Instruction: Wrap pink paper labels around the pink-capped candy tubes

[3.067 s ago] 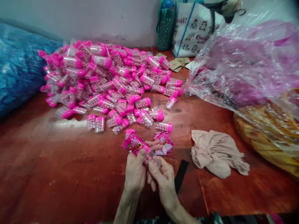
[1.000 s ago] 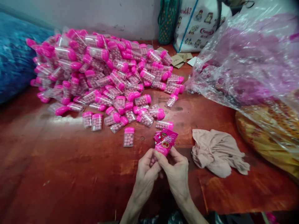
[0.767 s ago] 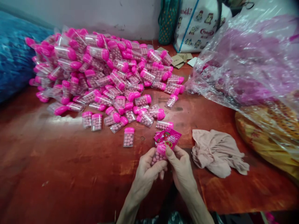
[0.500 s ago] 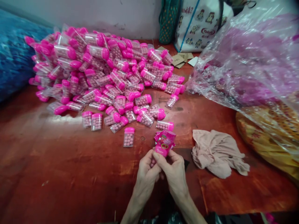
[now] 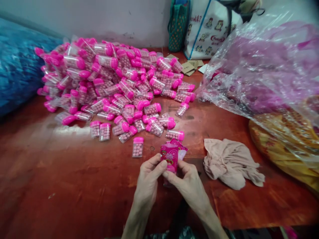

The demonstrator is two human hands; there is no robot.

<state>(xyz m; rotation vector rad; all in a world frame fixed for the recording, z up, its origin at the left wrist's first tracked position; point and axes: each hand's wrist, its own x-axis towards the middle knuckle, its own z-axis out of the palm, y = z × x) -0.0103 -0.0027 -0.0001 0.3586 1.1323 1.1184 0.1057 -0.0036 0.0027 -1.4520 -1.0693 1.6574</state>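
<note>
My left hand (image 5: 148, 179) and my right hand (image 5: 188, 182) meet in front of me, both closed on a pink printed label (image 5: 169, 154). The thumbs press on its lower part and the label stands upright. Below the thumbs shows a clear end of what looks like a candy box (image 5: 169, 183), mostly hidden by the label and fingers. Just behind, more pink labels (image 5: 182, 151) lie on the table. To the left stands a small clear candy box (image 5: 138, 149) with a pink cap and pink balls inside. A large heap of the same candy boxes (image 5: 112, 86) lies farther back.
A crumpled beige cloth (image 5: 231, 162) lies on the reddish table (image 5: 74, 186) at right. Behind it are a clear plastic bag (image 5: 261, 66) of pink things and a yellow bag (image 5: 279, 146). A blue bag (image 5: 22, 63) is at left; cardboard pieces (image 5: 190, 67) and a white carrier bag (image 5: 209, 33) stand behind.
The label in my hands has turned from tilted to upright and moved slightly left and lower. My left thumb has come onto its front. The pink balls behind it are now hidden.
</note>
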